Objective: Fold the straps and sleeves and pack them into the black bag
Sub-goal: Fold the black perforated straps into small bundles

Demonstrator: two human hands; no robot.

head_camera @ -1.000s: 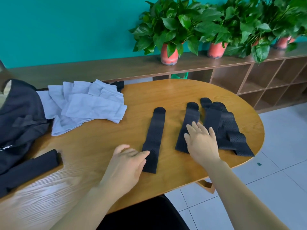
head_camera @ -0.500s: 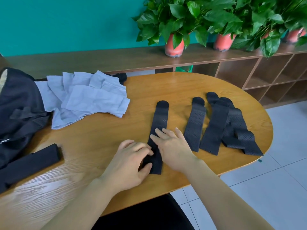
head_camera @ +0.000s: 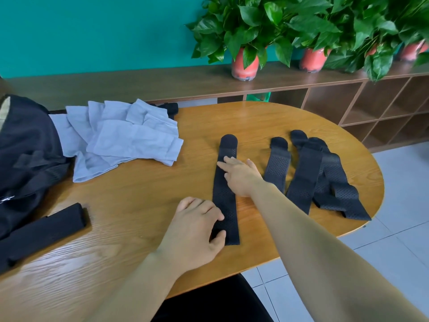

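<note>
The leftmost perforated strap (head_camera: 224, 196) lies lengthwise on the near middle of the table, and it is now the one I am working on. A second ago my right hand (head_camera: 241, 177) was resting on the strap next to it. It has since crossed over and slid up this one, and now presses flat, fingers straight, on its far half. My left hand (head_camera: 195, 231) has closed in on the near end, fingers curled over the edge and thumb pinching it. I judge this to be smoothing before the first fold, so nothing is packed yet. Three more straps (head_camera: 277, 166) lie just to the right, the outer ones overlapping. The pale blue sleeves (head_camera: 132, 142) are heaped toward the far left, touching the black bag (head_camera: 25, 145), with a folded black band (head_camera: 46, 226) in front of it. The oval wooden table (head_camera: 144, 201) stands before a low shelf (head_camera: 162, 84) holding potted plants (head_camera: 245, 63), against a teal wall (head_camera: 92, 31) and above a tiled floor (head_camera: 394, 228).
</note>
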